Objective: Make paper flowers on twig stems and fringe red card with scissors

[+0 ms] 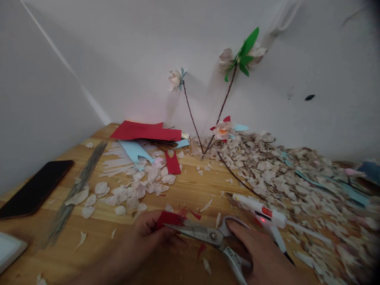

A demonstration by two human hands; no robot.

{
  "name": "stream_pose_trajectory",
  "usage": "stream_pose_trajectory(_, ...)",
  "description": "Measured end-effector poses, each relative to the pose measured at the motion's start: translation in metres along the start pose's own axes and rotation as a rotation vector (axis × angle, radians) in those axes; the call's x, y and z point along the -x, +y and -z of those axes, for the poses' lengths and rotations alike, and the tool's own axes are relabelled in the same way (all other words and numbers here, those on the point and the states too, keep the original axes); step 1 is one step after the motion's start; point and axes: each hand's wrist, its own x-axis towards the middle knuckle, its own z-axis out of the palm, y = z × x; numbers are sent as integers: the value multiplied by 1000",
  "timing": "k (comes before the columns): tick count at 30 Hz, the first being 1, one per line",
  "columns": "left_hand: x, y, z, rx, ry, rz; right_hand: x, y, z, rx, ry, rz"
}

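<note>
My left hand [151,231] pinches a small piece of red paper [166,218], whose right edge is cut into thin fringe-like strips. In my right hand [258,249] is a pair of scissors [212,235], with fingers in its handles. The blades point left and lie against the lower part of the red paper; how far apart they are is hard to make out. Small red scraps [196,215] lie on the wooden table [196,190] beside the blades.
Behind my right hand lies a white glue gun [261,208] with a lit red light. Heaped dry petals [267,166] cover the right side. Twigs with paper-like flowers [176,79] stand against the wall. Red sheets [142,130], wire stems [78,186] and a phone [35,188] lie left.
</note>
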Motion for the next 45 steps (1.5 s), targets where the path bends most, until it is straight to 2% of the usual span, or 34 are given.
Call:
stream_pose_trajectory(7,0,0,0,13,2,-17,-1,-5,0,38,-21,26)
stream_pose_trajectory(25,-1,-4,1,55,0,-12,-1,2,-5,48,-56,-2)
stream_pose_trajectory(37,0,-9,5,84,-54,17,2,8,-5,218,79,122)
stream_pose_trajectory(41,1,-7,4,71,-52,37,2,12,-6,239,104,122)
stream_pose_trajectory(45,0,-6,5,11,-63,21,2,13,-6,223,76,88)
